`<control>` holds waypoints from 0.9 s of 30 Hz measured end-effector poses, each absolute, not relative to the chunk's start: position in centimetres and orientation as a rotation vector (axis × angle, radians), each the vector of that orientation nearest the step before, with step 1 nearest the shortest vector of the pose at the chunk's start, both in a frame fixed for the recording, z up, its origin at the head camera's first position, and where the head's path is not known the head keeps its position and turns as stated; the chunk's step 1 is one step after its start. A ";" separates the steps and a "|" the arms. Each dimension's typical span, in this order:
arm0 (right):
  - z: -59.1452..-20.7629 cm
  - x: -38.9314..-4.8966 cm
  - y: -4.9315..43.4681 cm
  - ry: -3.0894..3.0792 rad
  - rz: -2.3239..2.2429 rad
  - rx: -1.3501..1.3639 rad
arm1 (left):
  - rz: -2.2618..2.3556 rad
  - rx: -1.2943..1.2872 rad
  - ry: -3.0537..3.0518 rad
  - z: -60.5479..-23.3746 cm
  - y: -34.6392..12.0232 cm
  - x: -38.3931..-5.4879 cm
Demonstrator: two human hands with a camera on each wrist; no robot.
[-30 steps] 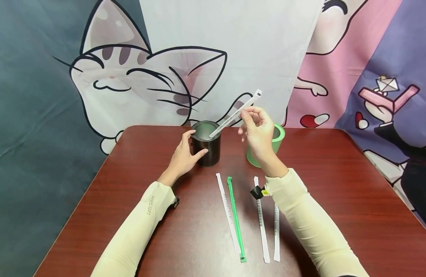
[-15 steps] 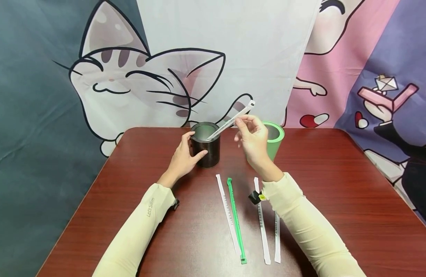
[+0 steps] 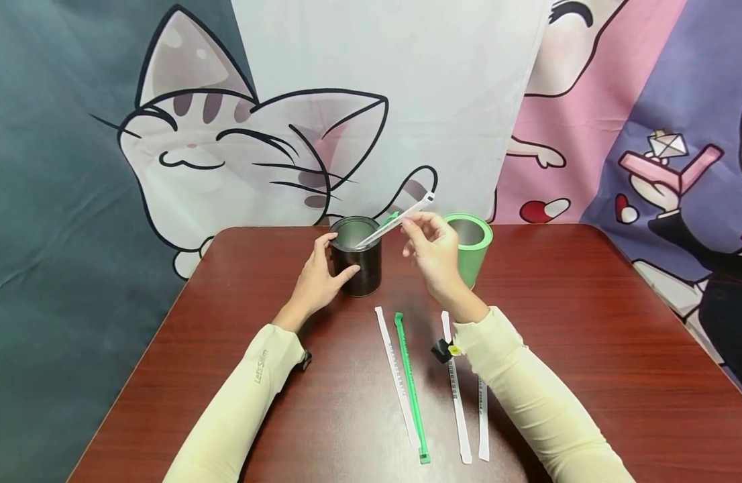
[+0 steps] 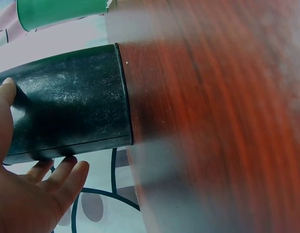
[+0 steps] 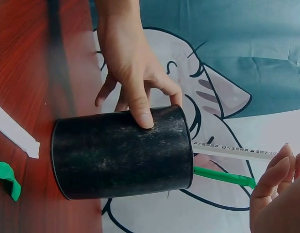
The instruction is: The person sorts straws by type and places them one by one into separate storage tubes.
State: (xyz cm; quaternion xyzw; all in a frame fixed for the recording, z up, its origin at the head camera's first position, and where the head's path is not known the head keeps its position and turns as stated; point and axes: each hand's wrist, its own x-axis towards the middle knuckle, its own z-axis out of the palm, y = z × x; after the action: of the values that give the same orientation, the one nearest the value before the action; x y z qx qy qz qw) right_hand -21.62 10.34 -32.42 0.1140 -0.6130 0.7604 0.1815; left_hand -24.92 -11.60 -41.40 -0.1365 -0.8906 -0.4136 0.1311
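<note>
A black cylindrical cup [image 3: 355,268] stands upright at the far side of the table. My left hand [image 3: 315,278] grips its left side, thumb on the front and fingers round the back. My right hand [image 3: 434,251] pinches a white paper-wrapped straw [image 5: 237,151] near its upper end. The straw slants over the rim, its lower end inside the cup. A green wrapped straw [image 5: 225,177] also leans out of the cup, close beside the white one. The lower ends of both straws are hidden inside.
A green cup [image 3: 475,258] stands just behind my right hand. On the table [image 3: 250,282], nearer me, lie a green wrapped straw [image 3: 412,389] and several white wrapped straws [image 3: 397,376], partly under my right sleeve. A cartoon cloth [image 3: 455,87] hangs behind the table.
My right hand has moved down and left, lowering the white straw further into the black cup. The green straw's tip now shows behind it. My left hand has kept its grip.
</note>
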 end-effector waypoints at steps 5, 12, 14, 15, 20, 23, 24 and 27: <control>-32.9 -21.7 10.4 -1.788 2.166 0.287 | -1.197 -0.407 -2.573 -41.6 -11.6 -25.0; -33.4 -22.1 10.5 -1.807 2.176 0.320 | -1.176 -0.410 -2.559 -41.6 -11.6 -25.0; -33.5 -22.1 10.5 -1.822 2.172 0.315 | -1.174 -0.410 -2.559 -41.6 -11.6 -25.0; -33.5 -22.1 10.5 -1.828 2.169 0.307 | -1.175 -0.409 -2.560 -41.6 -11.6 -25.0; -33.6 -21.8 10.4 -1.856 2.146 0.287 | -1.182 -0.403 -2.564 -41.6 -11.6 -25.1; -33.7 -21.7 10.4 -1.861 2.139 0.287 | -1.182 -0.399 -2.567 -41.6 -11.6 -25.2; -33.8 -21.7 10.4 -1.861 2.137 0.286 | -1.183 -0.397 -2.568 -41.6 -11.6 -25.2; -33.9 -21.8 10.4 -1.856 2.140 0.285 | -1.186 -0.396 -2.571 -41.5 -11.6 -25.2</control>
State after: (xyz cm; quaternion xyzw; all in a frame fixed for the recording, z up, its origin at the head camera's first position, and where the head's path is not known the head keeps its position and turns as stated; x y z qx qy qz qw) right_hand -21.80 10.42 -33.93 0.0992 -0.6447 0.7436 0.1468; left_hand -25.20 -11.57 -41.55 -0.1371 -0.8903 -0.4109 0.1409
